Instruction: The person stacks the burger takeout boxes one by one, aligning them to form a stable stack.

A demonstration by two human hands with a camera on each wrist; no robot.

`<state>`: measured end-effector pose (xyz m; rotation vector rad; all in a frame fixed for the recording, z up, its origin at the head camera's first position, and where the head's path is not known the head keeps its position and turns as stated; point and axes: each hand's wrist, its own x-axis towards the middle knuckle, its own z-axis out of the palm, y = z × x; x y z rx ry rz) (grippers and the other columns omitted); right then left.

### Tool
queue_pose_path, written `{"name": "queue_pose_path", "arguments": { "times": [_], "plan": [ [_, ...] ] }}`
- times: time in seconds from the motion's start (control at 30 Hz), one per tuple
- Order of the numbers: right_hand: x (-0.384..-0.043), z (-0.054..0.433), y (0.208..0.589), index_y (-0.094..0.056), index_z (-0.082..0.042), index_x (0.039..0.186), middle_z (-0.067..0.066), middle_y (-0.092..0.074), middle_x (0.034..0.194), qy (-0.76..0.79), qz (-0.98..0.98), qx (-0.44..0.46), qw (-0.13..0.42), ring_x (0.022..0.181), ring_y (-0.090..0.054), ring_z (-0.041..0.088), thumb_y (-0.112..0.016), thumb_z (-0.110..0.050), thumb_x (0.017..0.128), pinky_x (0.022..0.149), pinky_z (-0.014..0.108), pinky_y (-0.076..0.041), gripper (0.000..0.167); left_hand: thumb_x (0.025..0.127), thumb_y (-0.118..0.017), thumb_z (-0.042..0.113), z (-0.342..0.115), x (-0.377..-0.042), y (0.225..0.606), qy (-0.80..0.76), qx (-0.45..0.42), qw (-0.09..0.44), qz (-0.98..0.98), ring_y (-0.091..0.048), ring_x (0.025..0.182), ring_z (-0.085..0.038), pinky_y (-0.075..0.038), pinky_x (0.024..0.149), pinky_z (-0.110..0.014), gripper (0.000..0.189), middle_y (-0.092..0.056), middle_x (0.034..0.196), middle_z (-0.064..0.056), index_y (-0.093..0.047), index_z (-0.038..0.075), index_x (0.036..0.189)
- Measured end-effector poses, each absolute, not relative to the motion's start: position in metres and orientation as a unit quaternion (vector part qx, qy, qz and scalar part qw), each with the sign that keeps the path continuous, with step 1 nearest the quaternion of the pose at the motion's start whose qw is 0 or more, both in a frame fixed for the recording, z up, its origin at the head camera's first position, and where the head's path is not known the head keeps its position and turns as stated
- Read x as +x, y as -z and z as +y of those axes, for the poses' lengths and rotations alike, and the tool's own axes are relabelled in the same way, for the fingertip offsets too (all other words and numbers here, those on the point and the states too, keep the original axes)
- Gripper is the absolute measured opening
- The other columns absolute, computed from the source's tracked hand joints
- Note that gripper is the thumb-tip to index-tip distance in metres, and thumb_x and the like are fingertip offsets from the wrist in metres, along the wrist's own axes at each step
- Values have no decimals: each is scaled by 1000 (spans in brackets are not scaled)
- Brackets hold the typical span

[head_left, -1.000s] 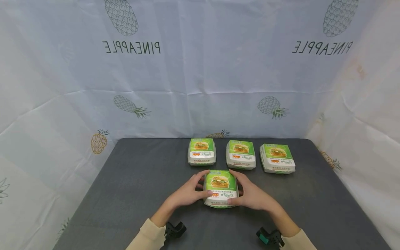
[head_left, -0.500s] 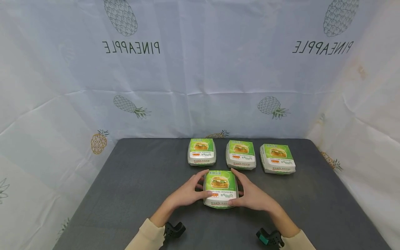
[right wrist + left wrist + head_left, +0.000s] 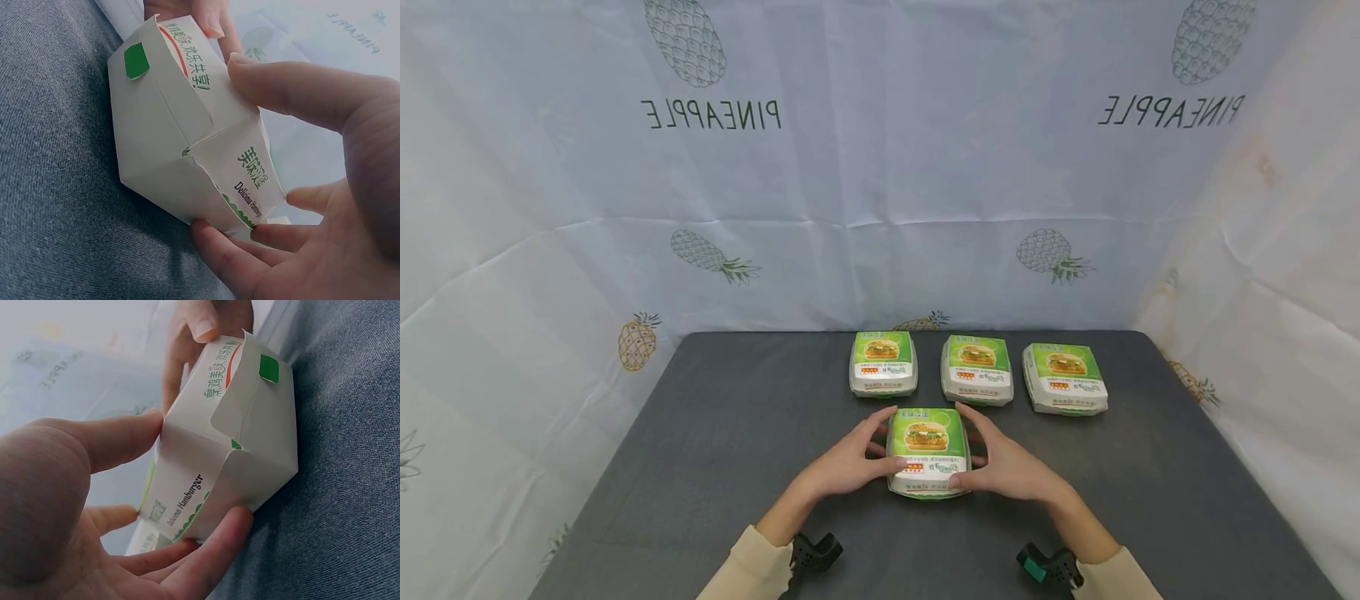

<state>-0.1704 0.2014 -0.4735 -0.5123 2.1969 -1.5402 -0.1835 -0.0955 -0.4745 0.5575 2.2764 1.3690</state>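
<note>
A closed burger box [image 3: 927, 435], its lid green and white with a hamburger picture, sits upright on the dark table between both hands. My left hand [image 3: 856, 458] holds its left side, thumb at the near corner and fingers along the side. On the opposite side my right hand [image 3: 1009, 463] holds it the same way, the index fingertip at the far corner. Both wrist views show the box's white side wall [image 3: 269, 419] with a green tab [image 3: 136, 60], and thumbs and fingertips right at its edges.
Three matching burger boxes stand in a row behind: a left one [image 3: 883, 364], a middle one [image 3: 977, 370] and a slightly turned right one [image 3: 1066, 379]. A pineapple-print cloth [image 3: 880, 167] hangs behind and beside the dark table [image 3: 715, 467].
Both index fingertips have shifted slightly outward from the box's far corners. The box and the row behind it stay where they were.
</note>
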Motion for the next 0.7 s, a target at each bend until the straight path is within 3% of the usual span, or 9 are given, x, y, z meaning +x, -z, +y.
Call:
{"name": "queue_pose_path", "arguments": {
  "times": [0.13,0.27,0.57,0.7],
  "plan": [
    [-171,202,473,-7,-7,163,25,-9,165,551,789,-182,201,144,-29,51,-85,-22,86,102,51,-49,111,98,-69,40,-98,-184,472,-481,204,209,826,-61,117,-31,-53,87,-43,82,-44,142,-17,-25,16,162],
    [-170,202,472,-7,-8,163,24,-9,165,553,787,-181,205,144,-29,51,-85,-21,86,102,51,-48,111,98,-68,42,-103,-184,468,-448,207,170,853,-61,118,-30,-52,91,-47,78,-45,144,-17,-31,14,160],
    [-171,202,474,-5,-9,163,25,-8,165,564,776,-181,218,144,-30,52,-84,-20,87,100,48,-50,110,100,-69,31,-114,-194,455,-455,196,-6,869,-59,115,-32,-53,87,-46,54,-57,132,-16,-55,5,144],
    [-171,202,474,-5,-9,164,24,-8,166,563,777,-184,215,144,-29,52,-83,-20,88,101,50,-50,110,97,-72,30,-114,-208,454,-453,184,-81,868,-56,118,-35,-52,92,-50,53,-56,132,-16,-57,3,141]
  ]
}}
